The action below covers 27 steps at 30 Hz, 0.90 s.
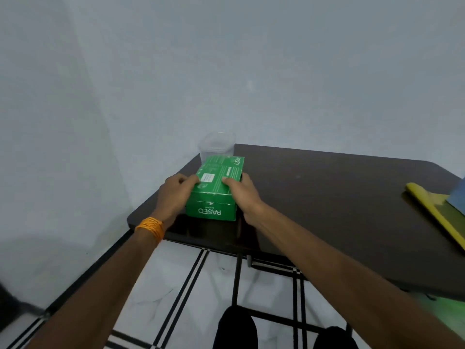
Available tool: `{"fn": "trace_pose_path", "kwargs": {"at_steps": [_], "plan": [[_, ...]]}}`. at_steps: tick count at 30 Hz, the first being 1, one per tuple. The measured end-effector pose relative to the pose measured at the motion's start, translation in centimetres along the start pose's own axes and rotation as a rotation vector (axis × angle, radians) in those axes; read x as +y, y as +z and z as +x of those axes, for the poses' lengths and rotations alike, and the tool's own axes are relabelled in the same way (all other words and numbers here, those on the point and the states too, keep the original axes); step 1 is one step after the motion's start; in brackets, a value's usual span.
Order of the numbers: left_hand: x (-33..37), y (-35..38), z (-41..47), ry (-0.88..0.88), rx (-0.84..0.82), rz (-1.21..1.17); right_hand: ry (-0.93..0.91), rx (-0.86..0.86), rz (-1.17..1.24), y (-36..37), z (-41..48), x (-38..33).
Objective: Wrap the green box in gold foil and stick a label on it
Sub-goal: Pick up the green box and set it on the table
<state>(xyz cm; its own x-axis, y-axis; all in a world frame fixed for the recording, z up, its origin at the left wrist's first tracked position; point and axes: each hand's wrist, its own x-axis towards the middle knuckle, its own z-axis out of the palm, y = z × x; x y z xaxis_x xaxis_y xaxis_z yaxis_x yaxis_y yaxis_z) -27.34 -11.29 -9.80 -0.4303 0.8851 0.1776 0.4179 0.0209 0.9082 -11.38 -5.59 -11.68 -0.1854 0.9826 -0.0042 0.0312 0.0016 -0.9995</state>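
Observation:
The green box (216,188) with white PASEO lettering lies near the left front corner of the dark table (327,197). My left hand (176,192) grips its left side with fingers curled over the top edge. My right hand (242,191) grips its right side, thumb on the top face. A roll of gold foil (432,210) lies at the table's far right edge. No label is visible.
A clear plastic container (217,146) stands just behind the box, against the pale wall. A blue sheet (458,197) overlaps the foil at the right edge. An orange thread band (151,229) circles my left wrist. White tiled floor with black lines shows below the table's front edge.

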Motion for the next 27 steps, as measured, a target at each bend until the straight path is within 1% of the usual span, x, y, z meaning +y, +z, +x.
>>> {"fn": "trace_pose_path", "kwargs": {"at_steps": [3, 7, 10, 12, 14, 15, 17, 19, 20, 23, 24, 27], "plan": [[-1.2, -1.9, 0.2, -0.031, 0.062, -0.004, 0.006, -0.038, 0.018, 2.4, 0.3, -0.1], [-2.0, -3.4, 0.3, -0.086, 0.062, -0.045, 0.028, -0.071, 0.021, 4.2, 0.1, -0.4], [-1.6, -3.6, 0.2, -0.077, 0.079, -0.003, 0.039, -0.061, 0.07, 4.4, -0.3, -0.7], [-1.1, -3.3, 0.0, 0.037, 0.182, 0.149, 0.036, -0.063, 0.074, 4.0, -0.9, -0.8], [-0.1, -2.5, -0.4, 0.238, 0.33, 0.287, 0.031, -0.071, 0.042, 3.3, -1.6, -0.7], [0.7, -1.7, -0.7, 0.335, 0.384, 0.315, 0.025, -0.068, 0.006, 2.6, -2.2, -0.9], [2.8, 0.5, -1.5, 0.487, 0.421, 0.304, 0.003, -0.053, -0.085, 0.7, -3.6, -1.5], [5.4, 4.2, -2.5, 0.592, 0.336, 0.194, -0.05, 0.013, -0.179, -2.9, -5.3, -2.5], [6.6, 6.0, -3.0, 0.603, 0.265, 0.125, -0.087, 0.044, -0.218, -4.7, -6.1, -3.0], [10.7, 13.5, -4.7, 0.507, -0.007, -0.068, -0.205, 0.204, -0.362, -12.8, -8.9, -4.7], [11.4, 15.4, -5.1, 0.476, -0.088, -0.086, -0.24, 0.26, -0.412, -14.7, -9.5, -5.1], [14.4, 24.4, -7.4, 0.427, -0.335, -0.134, -0.318, 0.511, -0.549, -23.8, -11.4, -5.8]]}}
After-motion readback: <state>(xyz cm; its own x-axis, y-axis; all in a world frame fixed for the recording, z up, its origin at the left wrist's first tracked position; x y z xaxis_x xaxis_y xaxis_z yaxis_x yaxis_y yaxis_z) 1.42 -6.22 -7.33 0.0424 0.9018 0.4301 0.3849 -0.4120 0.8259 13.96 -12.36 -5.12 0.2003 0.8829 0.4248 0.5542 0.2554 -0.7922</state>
